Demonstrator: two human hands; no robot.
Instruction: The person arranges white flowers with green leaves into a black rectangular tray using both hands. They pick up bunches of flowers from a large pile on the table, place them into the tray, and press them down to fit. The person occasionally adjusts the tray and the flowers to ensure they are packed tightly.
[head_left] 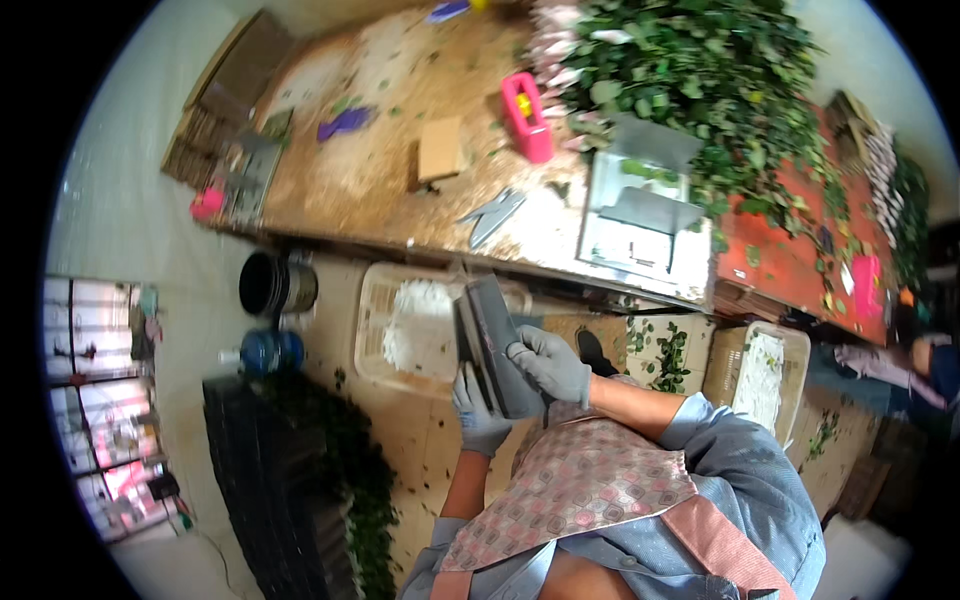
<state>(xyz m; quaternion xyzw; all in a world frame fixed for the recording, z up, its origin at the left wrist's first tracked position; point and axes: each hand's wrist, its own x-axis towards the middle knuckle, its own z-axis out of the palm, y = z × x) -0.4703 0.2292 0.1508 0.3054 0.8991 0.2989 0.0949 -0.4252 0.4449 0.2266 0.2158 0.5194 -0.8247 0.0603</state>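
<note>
In front of my body I hold a dark grey, flat, oblong object (503,345), which looks like folded panels or a thin stack. Its exact kind I cannot make out. My left hand (482,418), in a grey glove, grips its lower left side. From the right, my right hand (552,366), also gloved, has its fingers closed over the edge. Below and beyond the object, a pale plastic crate (375,350) with white lining stands on the floor. On the bench past my hands lie grey-handled shears or pliers (492,215).
The wooden bench (340,190) carries a pink tape dispenser (527,118), a small cardboard box (440,148), a metal stand (640,205) and heaped leafy stems (690,80). Black buckets (270,285) stand left. Another lined crate (760,375) is at right, near another person (900,370).
</note>
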